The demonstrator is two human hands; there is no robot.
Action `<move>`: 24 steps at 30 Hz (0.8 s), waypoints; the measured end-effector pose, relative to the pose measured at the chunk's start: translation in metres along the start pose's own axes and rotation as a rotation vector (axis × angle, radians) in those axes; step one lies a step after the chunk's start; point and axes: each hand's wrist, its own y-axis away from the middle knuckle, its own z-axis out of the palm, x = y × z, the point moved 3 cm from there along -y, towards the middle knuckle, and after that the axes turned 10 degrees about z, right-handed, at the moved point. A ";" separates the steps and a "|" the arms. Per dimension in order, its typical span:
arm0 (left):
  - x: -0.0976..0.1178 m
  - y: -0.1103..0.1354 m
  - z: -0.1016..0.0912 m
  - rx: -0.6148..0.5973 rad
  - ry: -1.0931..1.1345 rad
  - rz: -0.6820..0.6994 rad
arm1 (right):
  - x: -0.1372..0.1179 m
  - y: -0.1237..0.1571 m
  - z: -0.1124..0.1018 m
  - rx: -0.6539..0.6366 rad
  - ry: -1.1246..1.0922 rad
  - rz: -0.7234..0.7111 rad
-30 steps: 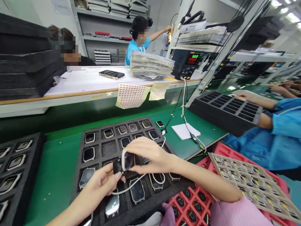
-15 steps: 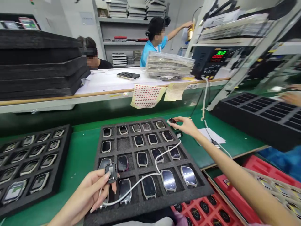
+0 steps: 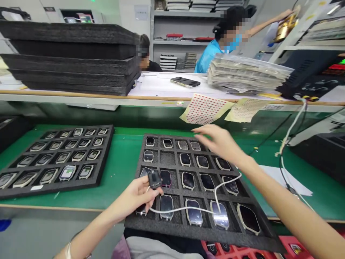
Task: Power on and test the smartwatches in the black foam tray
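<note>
My left hand (image 3: pixel 136 197) is closed on a small black charging puck (image 3: pixel 154 178) with a white cable (image 3: pixel 215 194) trailing right across a black foam tray (image 3: pixel 172 226). The tray holds several watch bodies (image 3: pixel 166 206) in square pockets. My right hand (image 3: pixel 219 141) hovers over the tray's far rows, fingers stretched out and slightly blurred, holding nothing that I can see.
A second foam tray (image 3: pixel 106 151) of watch bodies lies to the left on the green belt (image 3: pixel 122 158). Stacked black foam trays (image 3: pixel 72 57), a phone (image 3: pixel 185 82), bagged sheets (image 3: pixel 246 73) and sticker sheets (image 3: pixel 205 109) sit on the back bench. Two people work behind it.
My right hand has come back from the tray's far right corner to above its far rows. The view has swung left. My left hand keeps the puck.
</note>
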 end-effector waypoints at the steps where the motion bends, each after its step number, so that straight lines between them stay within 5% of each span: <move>1: -0.002 -0.004 0.000 0.003 0.006 0.009 | -0.030 -0.010 0.016 -0.113 -0.013 -0.115; 5: -0.006 -0.005 -0.005 0.052 0.016 0.069 | -0.111 -0.035 0.084 -0.429 0.040 -0.401; 10: -0.009 0.004 -0.011 0.093 0.070 0.095 | -0.126 -0.048 0.115 -0.505 0.092 -0.387; 18: -0.005 -0.004 -0.008 0.000 0.087 -0.011 | -0.116 -0.055 0.089 -0.536 -0.132 -0.211; 24: -0.004 -0.006 -0.010 0.021 0.114 0.022 | -0.130 0.002 0.051 -0.561 -0.390 -0.292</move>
